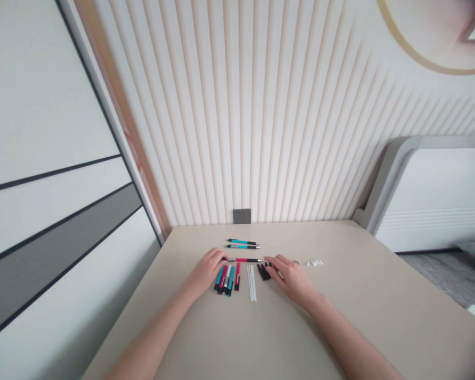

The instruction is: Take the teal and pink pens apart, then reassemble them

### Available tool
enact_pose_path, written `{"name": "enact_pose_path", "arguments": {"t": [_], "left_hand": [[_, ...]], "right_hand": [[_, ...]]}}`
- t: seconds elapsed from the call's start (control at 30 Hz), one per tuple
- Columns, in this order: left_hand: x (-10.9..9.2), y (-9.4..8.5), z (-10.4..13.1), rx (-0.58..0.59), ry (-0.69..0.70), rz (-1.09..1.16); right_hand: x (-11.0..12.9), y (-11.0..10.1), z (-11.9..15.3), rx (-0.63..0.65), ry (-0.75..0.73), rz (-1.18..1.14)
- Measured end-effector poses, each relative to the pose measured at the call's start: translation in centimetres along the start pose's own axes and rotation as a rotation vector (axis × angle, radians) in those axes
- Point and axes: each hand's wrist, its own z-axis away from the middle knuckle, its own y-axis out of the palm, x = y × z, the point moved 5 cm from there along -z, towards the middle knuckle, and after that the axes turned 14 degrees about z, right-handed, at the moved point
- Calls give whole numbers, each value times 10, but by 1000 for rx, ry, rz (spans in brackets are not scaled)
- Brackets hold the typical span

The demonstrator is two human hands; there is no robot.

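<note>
Forearms first, nearest the camera: the left forearm (158, 322) angles in from the lower left, the right forearm (346, 332) from the lower right, both reaching over the pale table (237, 343). Between the two hands lies the red-and-black pen (243, 259), long axis running crosswise, left to right, its pointed end toward the right. And it's the left hand (208, 268) that has the closer claim, fingertips right at the pen's rear end, palm down, fingers curled. Is that grip clamped on it? Can't tell from here; the thumb is hard to make out. Over to the right hand (292, 275): palm down, index fingertip just beside the pen's point, the thumb lower, over the short black pieces (263, 272). Index and thumb stand apart, so that grip is open, with nothing clearly pinched in it.

Just beyond the pen, two blue-and-black pens (242, 246) lie roughly parallel to it. On the near side, a cluster of colored barrels (224, 281) sits by the left hand, a lone red barrel (237, 277) beside it, then slim white rods (252, 284) pointing toward the camera. Small white parts (314, 262) lie out past the right hand.
</note>
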Motion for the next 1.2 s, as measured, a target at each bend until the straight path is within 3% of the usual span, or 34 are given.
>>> {"name": "enact_pose_path", "arguments": {"t": [0.1,0.23,0.6,0.7,0.93,1.07,1.2], "left_hand": [[-14,1,9,-52,37,76],[-28,6,13,-24,137,85],[-36,2,14,0,195,-29],[-37,3,15,-12,208,0],[-38,6,15,-40,241,-45],[-36,6,15,-17,246,-85],[-35,7,15,10,265,-122]], "right_hand": [[1,-1,0,-28,-3,-87],[7,2,1,-20,-54,-189],[10,5,6,-7,-115,-315],[8,9,4,-5,-57,-348],[-5,27,3,38,236,-527],[-5,31,4,51,236,-545],[-6,24,3,10,184,-405]]}}
